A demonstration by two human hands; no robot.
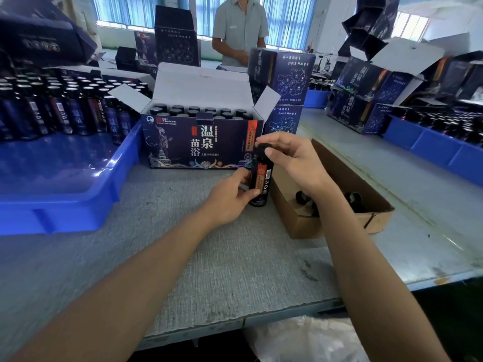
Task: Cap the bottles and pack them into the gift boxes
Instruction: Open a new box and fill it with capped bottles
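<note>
Grey matting covers the worktop (209,257), and over its middle both hands are busy with one dark bottle (262,178) standing upright on the mat. The left hand (232,194) curls round the bottle's lower half to steady it. The right hand (295,160) pinches a black cap (262,147) between thumb and fingertips, right on the neck. The bottle's label is too small to read.

This looks like the capping step, with the cap seated but probably not tight. Next would be a firm twist, then lifting the bottle into a box.

Just right of the bottle sits a brown cardboard carton (308,226) with loose caps (302,197) in it. Behind, an open gift box (198,145) holds rows of capped bottles and looks nearly full, so a free slot may be scarce. Its front reads "温泉 苗浴", with "PICC" at the top left. Along the left edge a blue tray (65,178) carries many more bottles (52,111).
</note>
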